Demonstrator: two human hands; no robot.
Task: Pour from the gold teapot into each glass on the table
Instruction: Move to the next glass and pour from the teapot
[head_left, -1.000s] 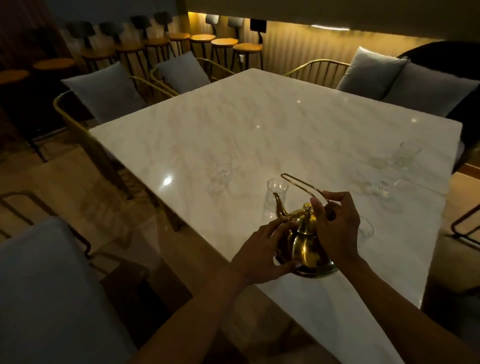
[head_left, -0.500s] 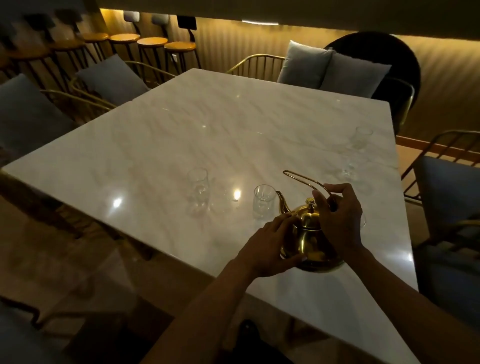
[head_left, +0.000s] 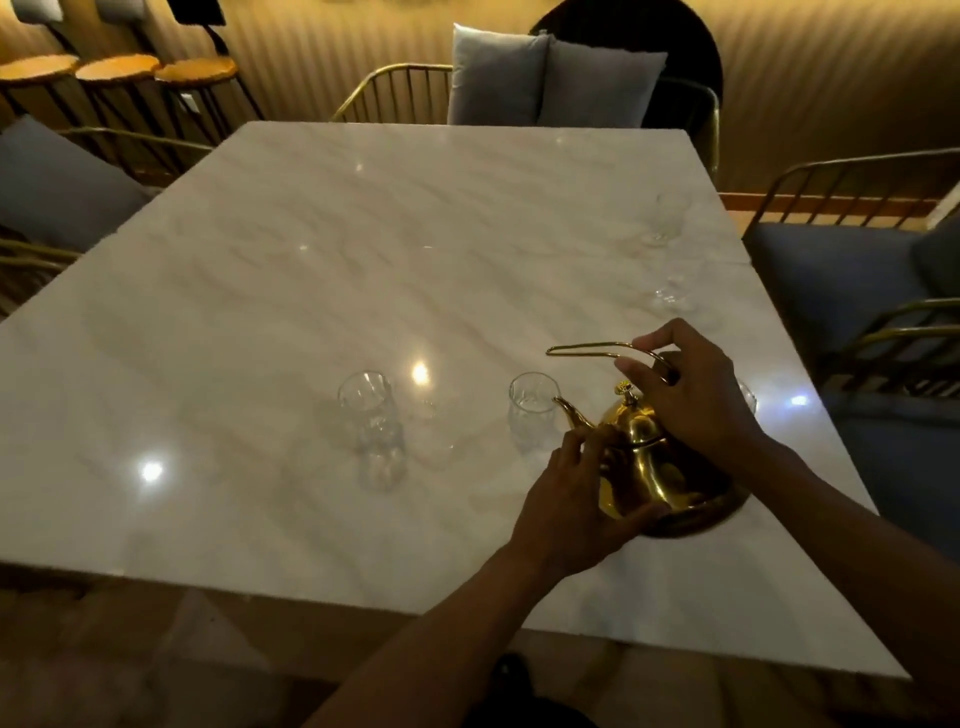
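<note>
From the head camera, a big white marble table (head_left: 363, 249) fills most of the view. The gold teapot (head_left: 641, 457) sits on the table near the right front side, on a dark round base. Its spout points left, toward a clear glass (head_left: 532, 415) that stands just beside the tip of the spout. Another clear glass (head_left: 370, 421) stands farther left, apart from the first one. Two more glasses are hard to see: one far off near the right edge (head_left: 667, 218) and one closer (head_left: 672, 293), both very faint. A bit of one more glass (head_left: 748, 397) peeks out behind the right hand.

The right hand (head_left: 691, 395) is above the teapot. Its fingers (head_left: 647, 343) pinch the thin gold wire handle, which sticks up and out to the left. The left hand (head_left: 576, 504) rests against the front side of the teapot, with the fingers curved around the pot's belly and the thumb low near the base.

Chairs with grey cushions (head_left: 550, 83) stand around the table. Round wooden stools (head_left: 117, 67) line up in the back left corner.
</note>
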